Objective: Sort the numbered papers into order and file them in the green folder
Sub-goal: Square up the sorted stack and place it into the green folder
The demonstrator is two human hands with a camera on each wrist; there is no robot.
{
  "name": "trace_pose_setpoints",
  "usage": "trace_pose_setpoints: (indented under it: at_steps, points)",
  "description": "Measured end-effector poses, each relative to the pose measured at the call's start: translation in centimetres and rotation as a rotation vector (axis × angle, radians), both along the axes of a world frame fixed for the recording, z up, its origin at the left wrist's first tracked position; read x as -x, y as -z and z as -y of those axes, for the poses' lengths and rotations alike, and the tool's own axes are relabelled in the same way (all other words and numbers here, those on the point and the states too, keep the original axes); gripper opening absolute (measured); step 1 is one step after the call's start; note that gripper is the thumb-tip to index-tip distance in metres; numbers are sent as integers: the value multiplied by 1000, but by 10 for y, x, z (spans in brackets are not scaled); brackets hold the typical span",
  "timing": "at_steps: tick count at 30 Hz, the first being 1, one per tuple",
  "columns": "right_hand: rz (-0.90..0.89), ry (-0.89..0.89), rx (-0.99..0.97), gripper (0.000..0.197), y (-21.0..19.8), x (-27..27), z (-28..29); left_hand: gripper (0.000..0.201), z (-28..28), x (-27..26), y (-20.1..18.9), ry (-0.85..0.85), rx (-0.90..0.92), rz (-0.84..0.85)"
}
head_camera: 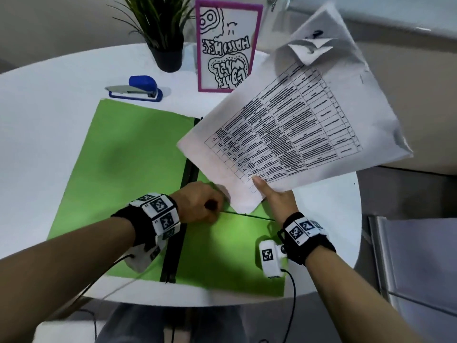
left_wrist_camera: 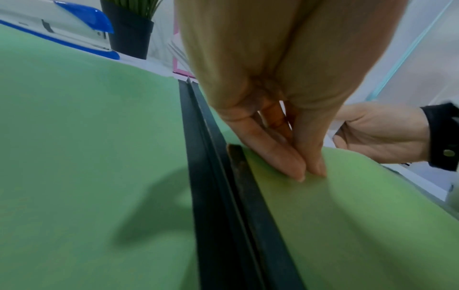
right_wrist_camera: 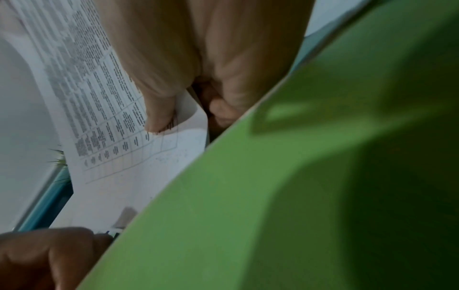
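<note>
The green folder (head_camera: 128, 157) lies open on the white table, its black spine (head_camera: 189, 174) running down the middle. My left hand (head_camera: 200, 204) pinches the upper edge of the green pocket flap (left_wrist_camera: 347, 186) on the folder's right half, thumb against fingers, just right of the spine. My right hand (head_camera: 274, 196) holds the stack of printed papers (head_camera: 296, 125) by its near edge, thumb (right_wrist_camera: 159, 115) on the top sheet's table. The stack tilts up and away to the right. Its lower corner sits at the flap's edge, between my two hands. The fingers under the papers are hidden.
A blue stapler (head_camera: 138, 90) lies just beyond the folder's far edge. Behind it stand a potted plant (head_camera: 168, 55) and a pink-framed sign (head_camera: 227, 45). The round table's edge (head_camera: 351, 231) curves close on the right, with a grey cabinet (head_camera: 420, 256) beyond.
</note>
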State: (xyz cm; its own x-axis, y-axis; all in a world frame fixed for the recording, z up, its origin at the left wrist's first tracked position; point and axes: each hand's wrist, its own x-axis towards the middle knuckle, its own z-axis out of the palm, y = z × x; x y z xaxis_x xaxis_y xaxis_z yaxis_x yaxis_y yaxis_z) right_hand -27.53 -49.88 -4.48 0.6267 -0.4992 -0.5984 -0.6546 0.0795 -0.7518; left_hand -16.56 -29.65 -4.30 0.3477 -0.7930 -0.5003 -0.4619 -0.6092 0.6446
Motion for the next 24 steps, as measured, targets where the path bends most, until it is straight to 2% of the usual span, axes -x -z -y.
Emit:
trace_pose_setpoints:
  at_steps: [1,3,5,12,13,15,16,18,21,24]
  points:
    - [-23,-6,-9,48,-2,3,-1,22,-1,1,-1,-23,27,-12]
    - [-14,-54,2,50,-8,8,-3,29,-2,2,-2,-71,86,-17]
    - [14,-110,20,48,-16,11,-4,27,-3,4,1,-94,98,14]
    - [-23,-297,21,46,-30,22,24,22,-5,8,3,-138,18,54]
    - [-35,-297,12,42,-27,24,31,21,-5,8,1,-124,-5,80]
    - [-82,-316,-27,13,-23,28,42,22,-4,7,-4,-75,-52,151]
    - [-99,-332,-37,17,-23,28,45,23,-4,6,-6,-45,-73,176]
    - [-157,-366,-24,43,-21,24,49,26,-3,2,-9,16,-113,187]
    - [-201,-421,54,47,-24,20,51,28,-8,-11,-14,96,-195,175]
    - [-218,-483,21,47,-30,16,52,24,-15,-22,-16,115,-211,171]
